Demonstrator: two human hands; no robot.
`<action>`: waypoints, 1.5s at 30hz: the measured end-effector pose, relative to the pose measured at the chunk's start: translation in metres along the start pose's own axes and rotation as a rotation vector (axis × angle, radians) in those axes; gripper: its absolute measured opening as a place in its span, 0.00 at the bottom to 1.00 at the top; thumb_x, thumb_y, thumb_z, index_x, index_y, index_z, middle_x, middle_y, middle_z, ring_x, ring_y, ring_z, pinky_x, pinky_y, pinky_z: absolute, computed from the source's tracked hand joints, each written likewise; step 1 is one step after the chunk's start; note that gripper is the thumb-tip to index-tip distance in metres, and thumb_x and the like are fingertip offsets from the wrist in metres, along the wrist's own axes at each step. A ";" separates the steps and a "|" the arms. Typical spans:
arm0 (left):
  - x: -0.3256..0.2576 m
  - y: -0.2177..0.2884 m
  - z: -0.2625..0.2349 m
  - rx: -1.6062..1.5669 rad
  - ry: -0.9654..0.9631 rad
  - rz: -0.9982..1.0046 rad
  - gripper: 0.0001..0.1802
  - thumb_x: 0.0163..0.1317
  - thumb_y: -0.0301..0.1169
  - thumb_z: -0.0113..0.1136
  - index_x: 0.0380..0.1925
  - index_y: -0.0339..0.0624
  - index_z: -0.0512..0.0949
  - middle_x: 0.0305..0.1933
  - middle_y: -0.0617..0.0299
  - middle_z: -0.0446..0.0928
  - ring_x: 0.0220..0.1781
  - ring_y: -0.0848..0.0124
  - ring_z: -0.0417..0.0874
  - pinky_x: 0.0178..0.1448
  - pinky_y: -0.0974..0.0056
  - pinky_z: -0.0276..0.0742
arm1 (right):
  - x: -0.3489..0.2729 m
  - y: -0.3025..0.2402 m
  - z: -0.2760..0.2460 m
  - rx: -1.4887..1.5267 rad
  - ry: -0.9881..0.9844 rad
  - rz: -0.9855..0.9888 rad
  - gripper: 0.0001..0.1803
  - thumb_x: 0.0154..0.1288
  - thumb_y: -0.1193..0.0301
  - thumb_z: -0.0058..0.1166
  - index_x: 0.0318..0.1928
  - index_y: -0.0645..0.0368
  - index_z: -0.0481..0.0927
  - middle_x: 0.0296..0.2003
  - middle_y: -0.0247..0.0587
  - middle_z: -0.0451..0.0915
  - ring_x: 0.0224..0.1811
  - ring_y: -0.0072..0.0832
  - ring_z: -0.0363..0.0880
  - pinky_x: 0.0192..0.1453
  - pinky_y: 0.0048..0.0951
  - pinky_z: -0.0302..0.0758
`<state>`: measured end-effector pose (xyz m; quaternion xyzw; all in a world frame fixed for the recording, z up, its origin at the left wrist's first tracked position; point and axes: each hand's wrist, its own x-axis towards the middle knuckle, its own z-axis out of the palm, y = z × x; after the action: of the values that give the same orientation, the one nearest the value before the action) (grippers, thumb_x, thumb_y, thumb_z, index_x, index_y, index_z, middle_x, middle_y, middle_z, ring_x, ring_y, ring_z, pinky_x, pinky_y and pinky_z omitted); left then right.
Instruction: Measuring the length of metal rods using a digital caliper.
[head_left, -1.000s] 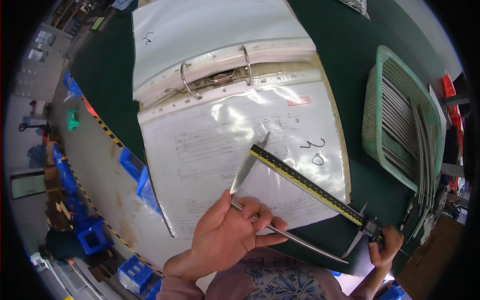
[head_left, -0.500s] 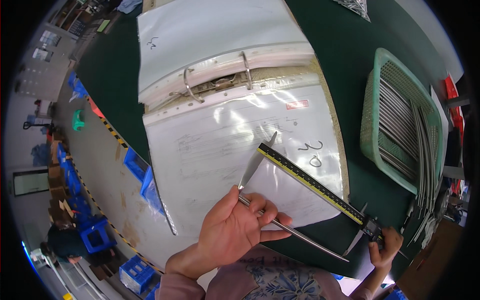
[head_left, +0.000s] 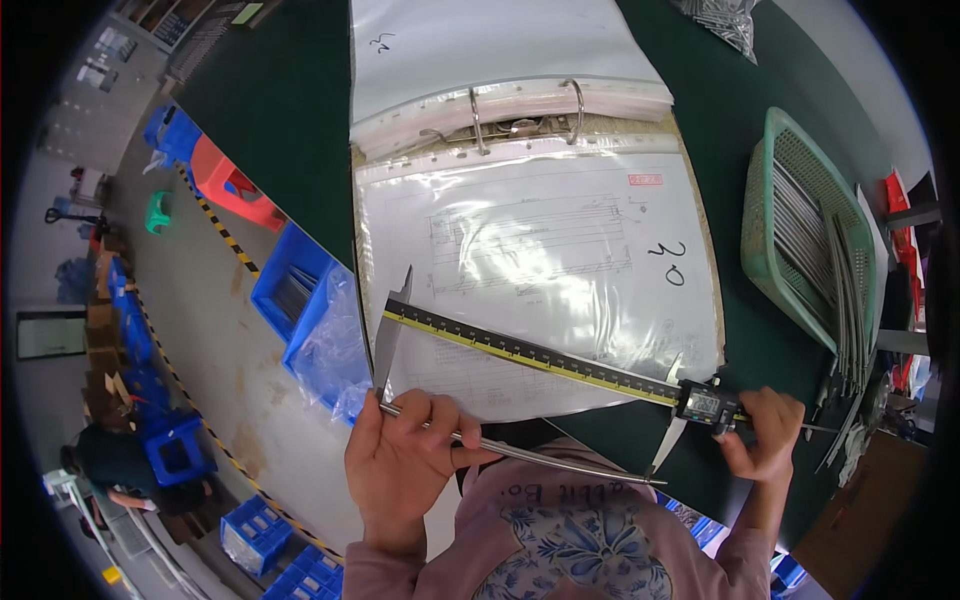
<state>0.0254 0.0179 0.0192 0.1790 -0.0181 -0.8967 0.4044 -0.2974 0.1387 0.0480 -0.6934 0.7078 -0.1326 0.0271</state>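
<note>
Firstly, left hand (head_left: 400, 475): fingers clamped on one slim metal rod (head_left: 545, 459), partly covering its left end beside one jaw of the digital caliper (head_left: 540, 352). Rod: long axis slants rightward across the shirt (head_left: 590, 545); right end lies by the opposite jaw, contact indiscernible. Right hand (head_left: 768, 435), farther from the rod: fingers clamped on the caliper's right portion, grip partly hidden.

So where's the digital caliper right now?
In the head view, near the centre, the digital caliper stretches across the open ring binder, display end at the right hand, other end by the left hand.
</note>
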 end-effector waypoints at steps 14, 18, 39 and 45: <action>0.023 -0.005 -0.003 -0.025 -0.026 -0.045 0.25 0.65 0.49 0.24 0.22 0.44 0.63 0.25 0.59 0.63 0.42 0.53 0.70 0.50 0.43 0.71 | -0.019 0.002 0.004 -0.002 0.051 0.058 0.22 0.49 0.52 0.52 0.26 0.61 0.72 0.15 0.38 0.64 0.15 0.34 0.63 0.23 0.32 0.55; 0.023 -0.007 -0.009 -0.025 -0.022 -0.043 0.25 0.65 0.49 0.25 0.22 0.44 0.63 0.25 0.58 0.63 0.42 0.53 0.70 0.50 0.43 0.71 | -0.019 0.005 0.008 0.024 0.064 0.047 0.21 0.46 0.53 0.54 0.25 0.61 0.72 0.15 0.38 0.65 0.15 0.34 0.63 0.22 0.32 0.55; 0.009 -0.006 -0.013 0.009 -0.018 0.036 0.24 0.64 0.49 0.25 0.23 0.44 0.64 0.27 0.58 0.62 0.39 0.53 0.66 0.49 0.40 0.68 | -0.009 0.006 0.016 0.054 0.046 -0.005 0.19 0.44 0.56 0.55 0.27 0.61 0.73 0.15 0.37 0.64 0.15 0.33 0.62 0.22 0.31 0.55; 0.015 -0.007 -0.013 0.003 -0.026 0.047 0.23 0.64 0.48 0.27 0.23 0.43 0.63 0.26 0.58 0.62 0.39 0.52 0.67 0.49 0.41 0.68 | -0.007 0.007 0.018 0.143 0.089 0.018 0.18 0.46 0.59 0.53 0.28 0.64 0.72 0.14 0.38 0.62 0.13 0.33 0.60 0.21 0.31 0.54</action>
<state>0.0156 0.0126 0.0016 0.1675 -0.0289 -0.8892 0.4248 -0.2998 0.1433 0.0281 -0.6768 0.7031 -0.2131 0.0462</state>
